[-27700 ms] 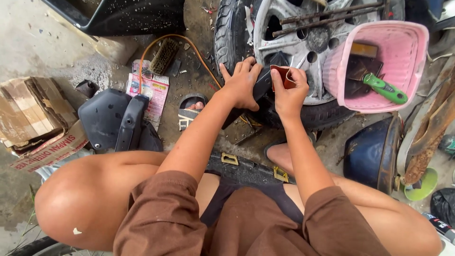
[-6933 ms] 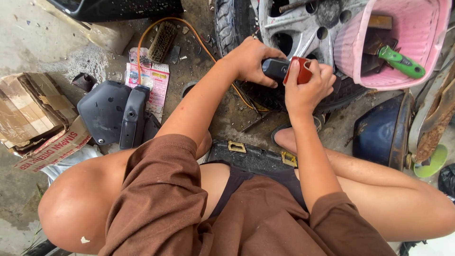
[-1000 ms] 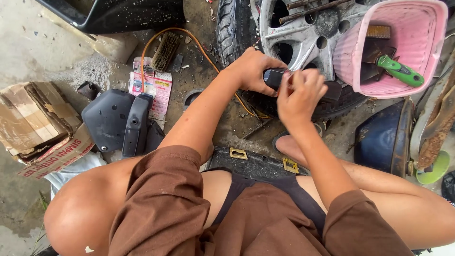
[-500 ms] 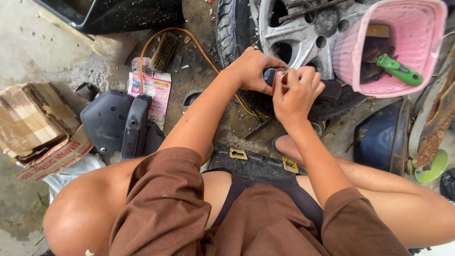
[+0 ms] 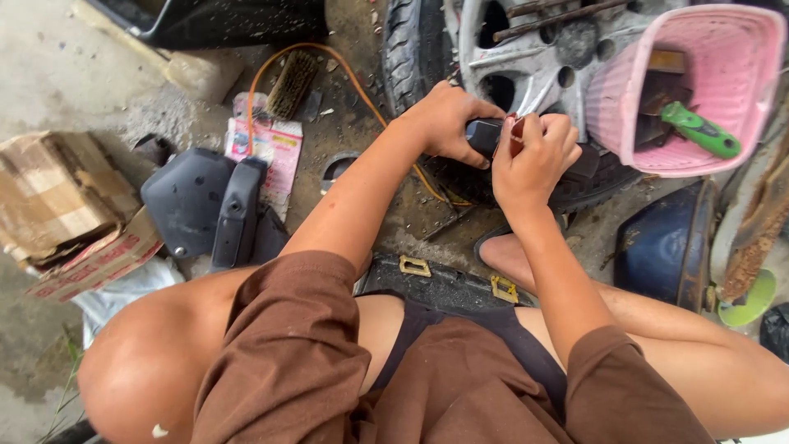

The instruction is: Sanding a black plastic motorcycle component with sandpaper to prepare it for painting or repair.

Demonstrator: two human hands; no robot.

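One cardboard box (image 5: 62, 205) at left, two black covers (image 5: 201, 210) beside it. Left hand (image 5: 444, 123) grips one dark part (image 5: 485, 136) against the wheel (image 5: 509, 66); right hand (image 5: 534, 156) pinches its red end. One pink basket (image 5: 740, 82) right, crowded.

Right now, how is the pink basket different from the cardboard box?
The pink basket is plastic and leans against the wheel; the cardboard box is brown, crumpled and sits on the ground. The basket is at the right with a green-handled tool showing inside; the box is far left, and what it holds cannot be seen. Neither hand touches either.
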